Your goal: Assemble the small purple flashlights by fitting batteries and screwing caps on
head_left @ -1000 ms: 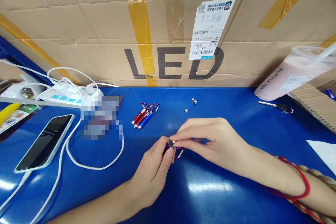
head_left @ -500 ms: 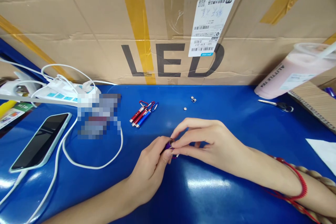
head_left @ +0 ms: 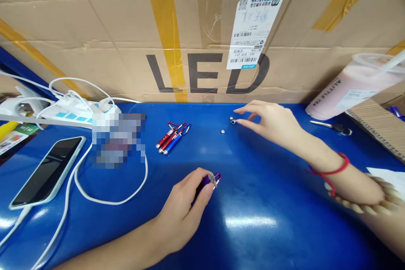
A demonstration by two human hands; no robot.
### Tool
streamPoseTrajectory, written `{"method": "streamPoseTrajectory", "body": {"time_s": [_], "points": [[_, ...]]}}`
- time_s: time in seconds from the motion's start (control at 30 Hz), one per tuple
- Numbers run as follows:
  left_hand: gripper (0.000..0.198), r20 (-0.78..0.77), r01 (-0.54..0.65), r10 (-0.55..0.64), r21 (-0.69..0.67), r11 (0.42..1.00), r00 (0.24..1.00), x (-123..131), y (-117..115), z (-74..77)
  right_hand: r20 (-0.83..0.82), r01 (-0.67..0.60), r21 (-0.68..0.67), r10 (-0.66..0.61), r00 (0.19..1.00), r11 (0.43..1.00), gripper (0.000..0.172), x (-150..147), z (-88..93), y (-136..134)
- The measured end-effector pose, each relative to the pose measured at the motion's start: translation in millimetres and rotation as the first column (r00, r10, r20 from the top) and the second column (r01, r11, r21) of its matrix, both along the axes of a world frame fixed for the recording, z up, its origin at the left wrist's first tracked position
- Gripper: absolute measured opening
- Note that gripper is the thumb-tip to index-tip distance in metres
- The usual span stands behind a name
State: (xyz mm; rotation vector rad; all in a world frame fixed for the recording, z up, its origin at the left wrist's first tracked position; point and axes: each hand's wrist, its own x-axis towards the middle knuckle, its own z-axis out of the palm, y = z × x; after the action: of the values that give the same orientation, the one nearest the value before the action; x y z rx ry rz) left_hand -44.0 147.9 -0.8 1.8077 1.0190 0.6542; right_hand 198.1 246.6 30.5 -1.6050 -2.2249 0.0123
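Observation:
A purple tube [head_left: 207, 179] with a purple carabiner clip is held between the thumb and fingers of my left hand [head_left: 186, 206], its round end facing up. My right hand [head_left: 268, 122] reaches over the blue table with thumb and forefinger apart, their tips just right of two small silver pieces [head_left: 233, 121]. Another small silver piece [head_left: 222, 131] lies a little nearer, to the left. Two red tubes [head_left: 165, 139] and a blue tube [head_left: 173, 144], all with carabiner clips, lie side by side left of these pieces.
A large cardboard box [head_left: 120, 21] stands behind the blue table [head_left: 272, 219]. Left are a phone [head_left: 49, 173], white cables and a power strip [head_left: 79, 114]. Right are a pink drink cup [head_left: 351, 88], a key [head_left: 332, 127], a notebook [head_left: 379, 122] and white paper [head_left: 390, 183].
My right hand has left the purple tube and moved away and to the right, up to the silver pieces. My left hand still holds the tube, whose end now shows.

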Motion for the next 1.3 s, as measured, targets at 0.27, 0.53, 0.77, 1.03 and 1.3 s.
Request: {"method": "streamPoseTrajectory", "body": {"time_s": [0.27,0.53,0.77,1.03,1.3], "points": [[0.023,0.008,0.015,-0.015,0.01,1.0,1.0,0,-3,1.7,0.149,-0.187,-0.004,0.186,0.971,0.982,0.039,21,-46.8,23],[0.023,0.025,0.012,-0.011,-0.008,1.0,1.0,0,-1,0.1,0.258,-0.237,0.074,0.211,0.943,0.969,0.024,16,-46.9,23],[0.023,0.012,0.007,-0.007,0.003,1.0,1.0,1,-1,2.6,0.283,-0.192,0.111,0.155,0.947,0.975,0.018,12,-42.1,20],[0.022,0.0,-0.008,0.008,-0.011,1.0,1.0,2,-1,3.7,0.259,-0.233,0.075,0.207,0.944,0.97,0.011,7,-36.2,13],[0.022,0.004,0.005,-0.005,-0.013,1.0,1.0,1,-3,4.4,0.161,-0.217,-0.023,0.218,0.963,0.976,0.015,7,-35.1,12]]}}
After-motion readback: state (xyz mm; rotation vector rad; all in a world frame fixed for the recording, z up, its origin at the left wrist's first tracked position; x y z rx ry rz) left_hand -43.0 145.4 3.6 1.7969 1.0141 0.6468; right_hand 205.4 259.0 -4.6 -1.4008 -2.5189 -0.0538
